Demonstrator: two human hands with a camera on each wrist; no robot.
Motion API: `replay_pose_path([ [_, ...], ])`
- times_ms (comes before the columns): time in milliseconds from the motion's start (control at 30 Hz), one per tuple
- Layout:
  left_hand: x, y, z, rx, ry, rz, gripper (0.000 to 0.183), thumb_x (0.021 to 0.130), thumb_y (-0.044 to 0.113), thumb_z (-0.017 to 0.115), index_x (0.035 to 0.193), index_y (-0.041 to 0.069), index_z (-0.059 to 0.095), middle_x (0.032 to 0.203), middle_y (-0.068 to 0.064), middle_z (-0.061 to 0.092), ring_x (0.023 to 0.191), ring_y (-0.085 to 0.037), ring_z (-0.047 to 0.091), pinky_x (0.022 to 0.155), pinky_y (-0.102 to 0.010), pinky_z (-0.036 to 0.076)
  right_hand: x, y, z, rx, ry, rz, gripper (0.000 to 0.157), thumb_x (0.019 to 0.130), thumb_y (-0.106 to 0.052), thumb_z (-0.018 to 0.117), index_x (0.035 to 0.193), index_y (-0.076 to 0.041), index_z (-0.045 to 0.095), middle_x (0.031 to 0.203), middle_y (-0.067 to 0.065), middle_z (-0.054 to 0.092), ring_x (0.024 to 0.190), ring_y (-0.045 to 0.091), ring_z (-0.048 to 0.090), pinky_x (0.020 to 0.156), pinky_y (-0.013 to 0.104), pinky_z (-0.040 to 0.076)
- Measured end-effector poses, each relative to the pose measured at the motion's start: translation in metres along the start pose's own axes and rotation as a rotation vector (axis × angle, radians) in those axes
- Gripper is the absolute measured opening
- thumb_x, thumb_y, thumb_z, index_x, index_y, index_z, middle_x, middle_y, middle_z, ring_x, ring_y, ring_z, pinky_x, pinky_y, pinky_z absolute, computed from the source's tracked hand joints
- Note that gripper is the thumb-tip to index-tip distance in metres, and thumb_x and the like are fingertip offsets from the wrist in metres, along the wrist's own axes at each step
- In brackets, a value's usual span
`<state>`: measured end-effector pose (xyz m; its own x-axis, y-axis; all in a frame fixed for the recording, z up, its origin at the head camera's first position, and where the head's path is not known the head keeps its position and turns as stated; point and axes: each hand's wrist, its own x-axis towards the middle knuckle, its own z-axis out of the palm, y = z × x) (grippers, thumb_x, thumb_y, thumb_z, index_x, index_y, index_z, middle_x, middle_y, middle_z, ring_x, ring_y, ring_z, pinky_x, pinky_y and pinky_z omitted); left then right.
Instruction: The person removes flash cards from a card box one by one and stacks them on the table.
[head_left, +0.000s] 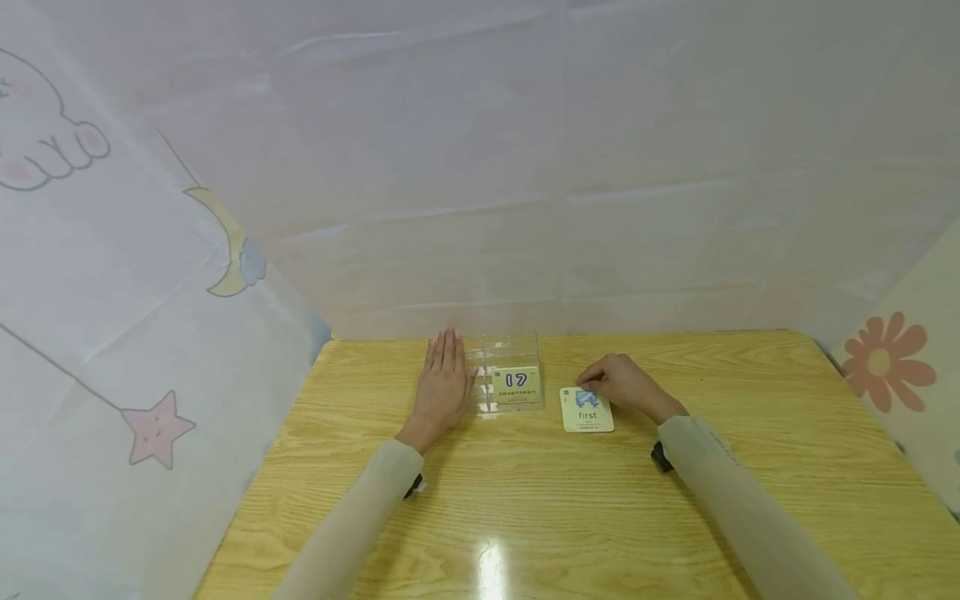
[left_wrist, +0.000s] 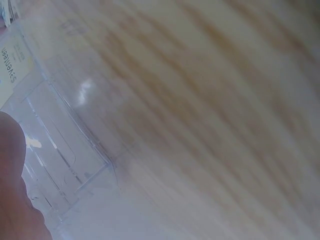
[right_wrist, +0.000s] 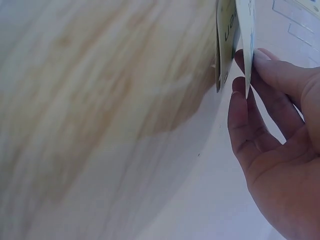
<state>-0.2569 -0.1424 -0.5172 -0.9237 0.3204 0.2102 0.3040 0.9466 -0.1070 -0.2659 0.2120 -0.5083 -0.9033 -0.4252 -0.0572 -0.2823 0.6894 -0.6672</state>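
My left hand (head_left: 442,387) lies with straight fingers along the left side of a clear plastic box (head_left: 477,404), its thumb at the box's edge. Inside the box's right part lies a pale yellow card (head_left: 517,388) reading "17 seventeen". To the right of the box, my right hand (head_left: 622,385) pinches the top edge of a square card (head_left: 587,421) printed "first" with a blue picture. The right wrist view shows the pinched card (right_wrist: 246,45) edge-on between thumb and fingers. Another card (right_wrist: 226,47), with lettering partly hidden, stands close beside it there.
The wooden table (head_left: 480,492) reaches back to a pale cloth wall (head_left: 562,208). A printed cloth with a star (head_left: 159,429) and a moon hangs at the left. A flower print (head_left: 890,362) is on the right side. Dark wrist straps (head_left: 662,457) sit at both cuffs.
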Motion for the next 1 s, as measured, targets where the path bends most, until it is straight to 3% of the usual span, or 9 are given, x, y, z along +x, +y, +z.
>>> replay_pose_path([
  [467,-0.0005,0.0004,0.0,0.018,-0.006,0.003,0.073,0.115,0.039,0.034,0.166,-0.006,0.006,0.175,-0.026,0.013,0.165,-0.039,0.016,0.137,-0.05,0.012,-0.002,-0.0023,0.0009,-0.003,0.034,-0.021,0.022,0.102,-0.008,0.066,0.12,-0.002,0.077,0.118,0.016,0.078,0.105,0.03,0.075,0.09,0.047,0.063],
  [1000,-0.0009,-0.0011,0.0005,0.012,0.013,0.007,0.07,0.115,0.039,0.033,0.165,-0.007,0.016,0.175,-0.026,0.015,0.165,-0.039,0.017,0.136,-0.05,0.014,-0.0013,-0.0073,0.0032,-0.037,0.054,-0.026,0.026,0.103,-0.014,0.067,0.126,-0.004,0.076,0.12,0.011,0.078,0.108,0.028,0.073,0.092,0.05,0.061],
])
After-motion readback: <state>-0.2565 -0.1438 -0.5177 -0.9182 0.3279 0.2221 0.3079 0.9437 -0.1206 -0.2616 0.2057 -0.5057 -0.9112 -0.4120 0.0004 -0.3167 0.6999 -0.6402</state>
